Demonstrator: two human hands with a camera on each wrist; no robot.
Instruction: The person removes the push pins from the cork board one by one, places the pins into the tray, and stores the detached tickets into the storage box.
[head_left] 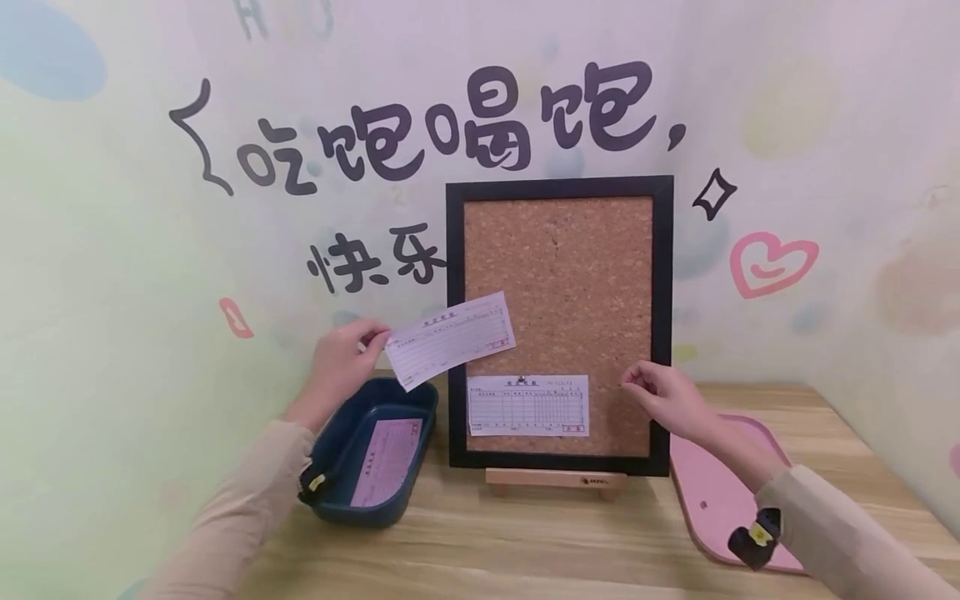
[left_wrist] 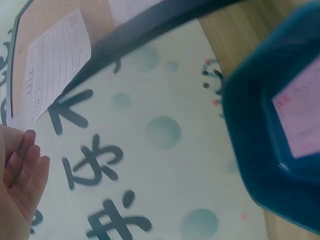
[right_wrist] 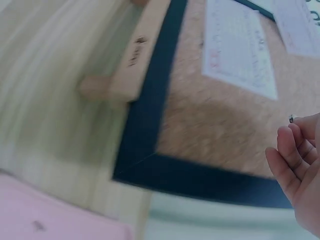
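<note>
My left hand (head_left: 341, 367) pinches a printed receipt slip (head_left: 453, 337) by its left end, and the slip tilts up to the right over the left edge of the corkboard (head_left: 558, 283). A second receipt slip (head_left: 528, 408) lies level at the board's lower left, with a small dark tack (head_left: 522, 379) at its top edge. In front of the board's lower right side, my right hand (head_left: 663, 398) holds a tiny tack (right_wrist: 291, 119) between thumb and forefinger, as the right wrist view shows. The board stands upright in a black frame.
A dark blue basin (head_left: 337, 492) with a pink slip (head_left: 388, 462) inside stands left of the board. On the right lies a pink tray (head_left: 720, 483) with a small dark item (head_left: 703, 505) on it. A wooden stand (head_left: 555, 478) supports the board before a lettered wall.
</note>
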